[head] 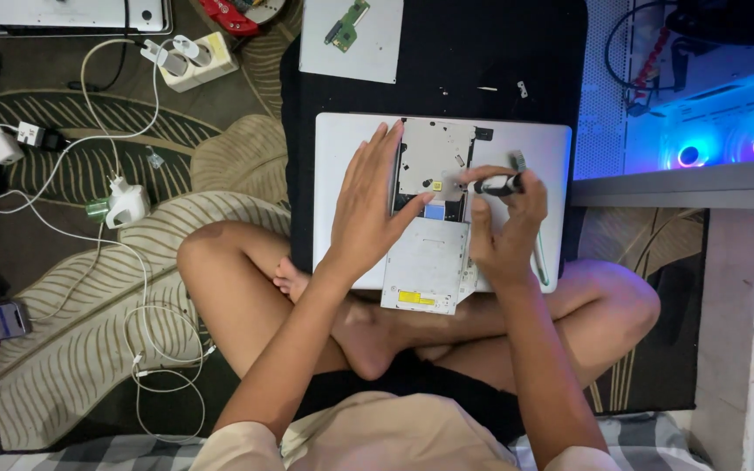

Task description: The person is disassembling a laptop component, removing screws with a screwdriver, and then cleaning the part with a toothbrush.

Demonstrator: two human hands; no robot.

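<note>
A white laptop (pixel 342 148) lies upside down on a black mat (pixel 482 44) in front of my crossed legs, with a metal optical drive (pixel 434 153) seated in its open bay. My left hand (pixel 368 205) lies flat on the laptop, fingers spread, its thumb touching the drive's near end. My right hand (pixel 506 228) grips a black screwdriver (pixel 497 185) whose tip points left at the drive. A second flat silver drive (pixel 425 266) lies loose on the laptop's near edge, over my feet.
A grey panel (pixel 377 48) with a small green circuit board (pixel 347 23) lies at the far end of the mat. White chargers (pixel 126 205), a power strip (pixel 198 59) and cables trail over the leaf-patterned rug on the left. A computer case with blue glowing fans (pixel 700 148) stands on the right.
</note>
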